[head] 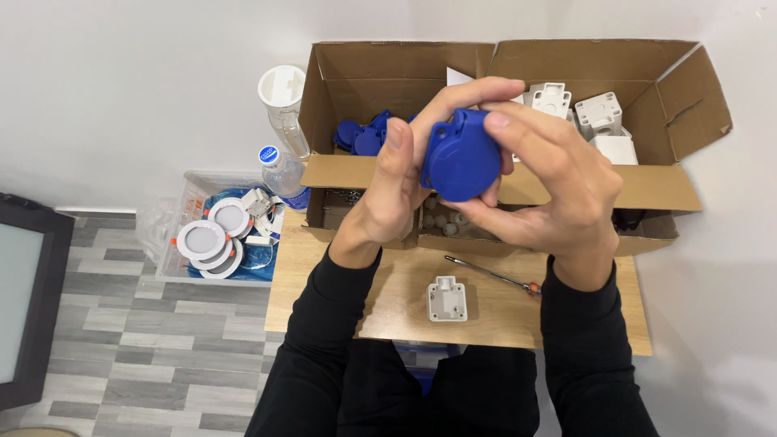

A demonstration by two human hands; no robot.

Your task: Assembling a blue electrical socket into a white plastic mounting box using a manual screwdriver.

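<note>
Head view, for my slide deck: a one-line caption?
Both hands hold a blue socket cover above a cardboard box.

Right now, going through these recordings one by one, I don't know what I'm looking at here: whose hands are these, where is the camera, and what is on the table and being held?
There is no machine here, only a person in black sleeves. The single picture comes from a camera worn on the person's head, looking down at their own hands. The left hand and the right hand together hold up a blue plastic socket cover with a round hinged lid. Below them is a small wooden table. On it lie a white plastic base plate and a screwdriver. At the back stands an open cardboard box, with more blue parts on its left side and white housings on its right. On the floor to the left, a clear bin holds round white lamp fittings, with a plastic bottle beside it.
</note>
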